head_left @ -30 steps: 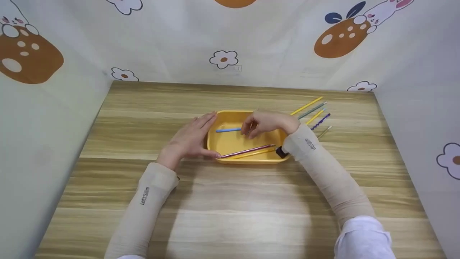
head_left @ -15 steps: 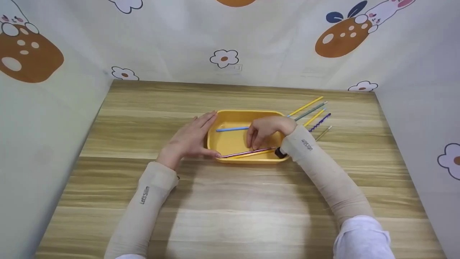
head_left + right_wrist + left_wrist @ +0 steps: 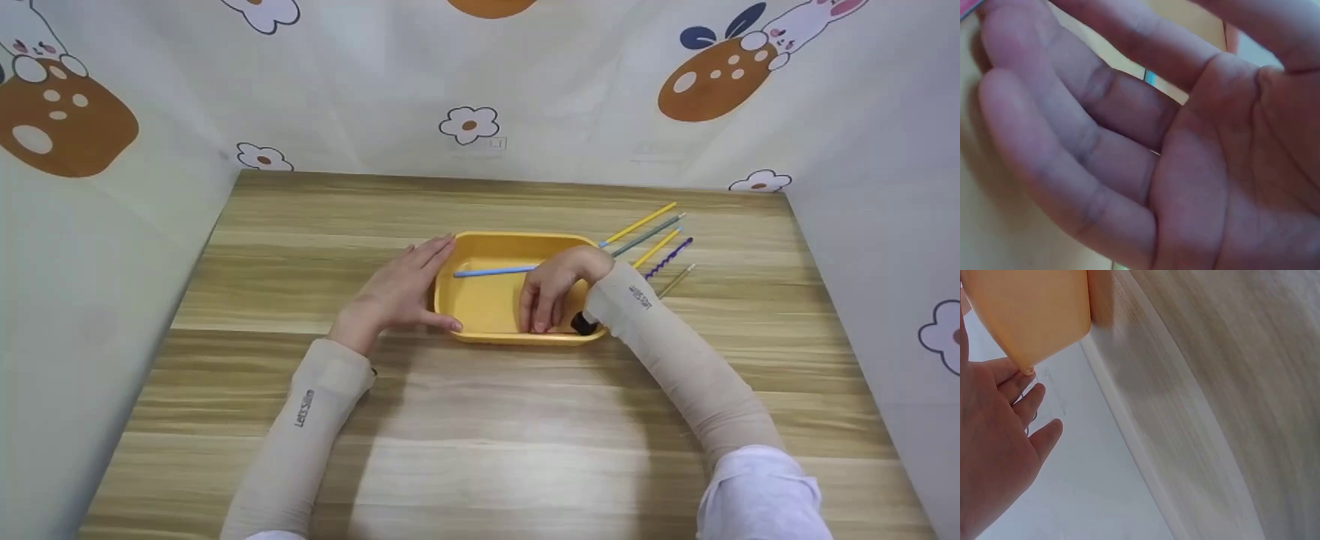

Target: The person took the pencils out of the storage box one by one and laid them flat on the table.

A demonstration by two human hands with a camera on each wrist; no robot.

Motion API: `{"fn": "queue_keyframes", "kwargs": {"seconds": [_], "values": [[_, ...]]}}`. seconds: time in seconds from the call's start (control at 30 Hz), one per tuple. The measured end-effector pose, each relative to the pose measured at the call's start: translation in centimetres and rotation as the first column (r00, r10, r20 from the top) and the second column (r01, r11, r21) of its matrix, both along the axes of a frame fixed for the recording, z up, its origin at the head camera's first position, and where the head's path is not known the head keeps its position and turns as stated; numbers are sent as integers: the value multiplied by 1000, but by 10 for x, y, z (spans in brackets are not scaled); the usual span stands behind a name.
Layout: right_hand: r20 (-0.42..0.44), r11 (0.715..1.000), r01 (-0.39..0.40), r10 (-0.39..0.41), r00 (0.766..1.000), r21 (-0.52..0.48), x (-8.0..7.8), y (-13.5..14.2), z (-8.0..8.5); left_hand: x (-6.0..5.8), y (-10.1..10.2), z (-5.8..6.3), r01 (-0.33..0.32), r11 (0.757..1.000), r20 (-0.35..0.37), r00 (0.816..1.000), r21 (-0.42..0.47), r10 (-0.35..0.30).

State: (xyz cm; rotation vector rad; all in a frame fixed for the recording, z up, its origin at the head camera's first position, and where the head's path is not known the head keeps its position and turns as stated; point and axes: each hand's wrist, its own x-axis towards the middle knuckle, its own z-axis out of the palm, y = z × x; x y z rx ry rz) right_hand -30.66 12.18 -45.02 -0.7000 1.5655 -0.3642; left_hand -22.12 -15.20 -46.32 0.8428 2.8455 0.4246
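Observation:
A yellow plastic bin (image 3: 484, 298) stands on the wooden table. My left hand (image 3: 397, 289) rests along its left end, fingers straight at the back corner and thumb on the front corner; in the left wrist view the fingertips touch the bin's rim (image 3: 1027, 370). Inside, a blue pencil (image 3: 491, 271) lies near the back, its right end hidden by my right hand (image 3: 551, 289). That hand reaches down into the bin, fingertips against the front wall. In the right wrist view its fingers are relaxed, with a pink strip (image 3: 967, 5) by the fingertips.
Several pencils lie on the table behind and right of the bin, among them a yellow one (image 3: 637, 223), a green one (image 3: 651, 233) and a twisted purple one (image 3: 669, 257). A black object (image 3: 583, 323) is at my right wrist. Printed cloth walls (image 3: 360, 97) surround the table.
My right hand has moved from the blue pencil toward the bin's front wall. The striped and yellow pencils there are now mostly out of sight. My left hand stays on the bin.

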Motion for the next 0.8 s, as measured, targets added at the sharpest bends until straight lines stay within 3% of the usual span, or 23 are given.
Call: {"fn": "queue_keyframes", "kwargs": {"seconds": [0.37,0.53,0.8], "values": [[24,1000,-4,4,1000,-16,-1,5,3,1,2,-2,-6,1000,15,1000,-5,6],[-9,991,54,-56,998,-118,-2,9,8,2,1,-2,-17,1000,37,999,-5,17],[-51,940,136,-159,986,-313,-5,17,23,1,0,-1,-29,1000,55,998,-11,29]]}}
